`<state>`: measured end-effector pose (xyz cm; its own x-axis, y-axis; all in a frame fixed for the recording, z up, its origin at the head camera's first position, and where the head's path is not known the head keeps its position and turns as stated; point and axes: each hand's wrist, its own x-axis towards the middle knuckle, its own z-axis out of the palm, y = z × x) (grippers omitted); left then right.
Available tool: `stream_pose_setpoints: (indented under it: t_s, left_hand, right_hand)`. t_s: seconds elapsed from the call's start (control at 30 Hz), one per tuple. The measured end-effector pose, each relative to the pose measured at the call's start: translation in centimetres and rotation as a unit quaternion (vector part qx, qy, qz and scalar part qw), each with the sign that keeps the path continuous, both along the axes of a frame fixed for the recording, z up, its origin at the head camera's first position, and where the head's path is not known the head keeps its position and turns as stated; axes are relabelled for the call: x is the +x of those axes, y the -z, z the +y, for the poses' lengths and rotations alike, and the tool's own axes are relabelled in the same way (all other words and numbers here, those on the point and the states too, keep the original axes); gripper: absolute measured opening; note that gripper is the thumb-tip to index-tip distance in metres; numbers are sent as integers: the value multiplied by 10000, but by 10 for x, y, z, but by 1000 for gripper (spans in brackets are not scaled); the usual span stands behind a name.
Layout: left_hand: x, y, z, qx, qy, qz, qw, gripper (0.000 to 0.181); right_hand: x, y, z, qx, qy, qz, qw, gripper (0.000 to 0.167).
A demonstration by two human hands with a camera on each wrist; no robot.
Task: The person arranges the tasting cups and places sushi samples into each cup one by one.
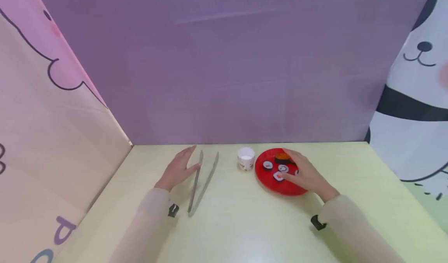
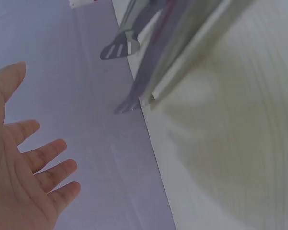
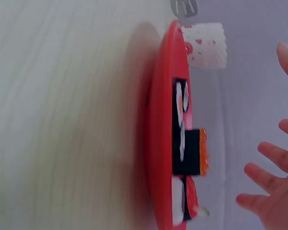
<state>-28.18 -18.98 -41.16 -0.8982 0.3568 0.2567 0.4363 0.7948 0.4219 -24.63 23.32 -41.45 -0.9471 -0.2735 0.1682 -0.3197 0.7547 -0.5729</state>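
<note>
My left hand hovers with fingers extended just left of a pair of metal tongs, whose two arms are spread. In the left wrist view the slotted tip of the tongs shows clear of that palm. Over the right part of a red plate is my right hand, fingers spread and holding nothing. Several sushi pieces lie on the plate, among them an orange-topped sushi, a round roll and a pink-centred piece. The right wrist view shows a gap between fingers and sushi.
Between the tongs and the plate stands a small white cup with red patterns. A purple cloth rises behind the pale table. Printed cloths hang at both sides.
</note>
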Motion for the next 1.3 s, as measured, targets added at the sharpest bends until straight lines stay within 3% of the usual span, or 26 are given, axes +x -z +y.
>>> stream_pose_setpoints:
  t_s: [0.33, 0.53, 0.77, 0.9, 1.07, 1.3]
  left_hand:
    - [-3, -4, 16, 128, 121, -139, 9997, 70]
    - [-4, -7, 27, 190, 169, -295, 9992, 70]
    - [-8, -7, 41, 10, 248, -325, 9992, 68]
    - [-10, -8, 51, -72, 327, -412, 9986, 68]
    - [-13, -11, 62, -288, 586, -244, 9976, 67]
    - [-19, -12, 78, -394, 816, 207, 9957, 57]
  right_hand:
    - [-15, -2, -33, -97, -437, -312, 9985, 92]
    - [-29, 2, -53, 195, -465, -501, 9975, 88]
    - [-41, 10, -68, 24, -171, -1155, 9932, 86]
    - [-48, 14, -75, -19, -77, -1201, 9927, 84]
    - [-54, 18, -80, -29, -122, -907, 9958, 76]
    - [-65, 24, -85, -243, 104, -990, 9947, 76]
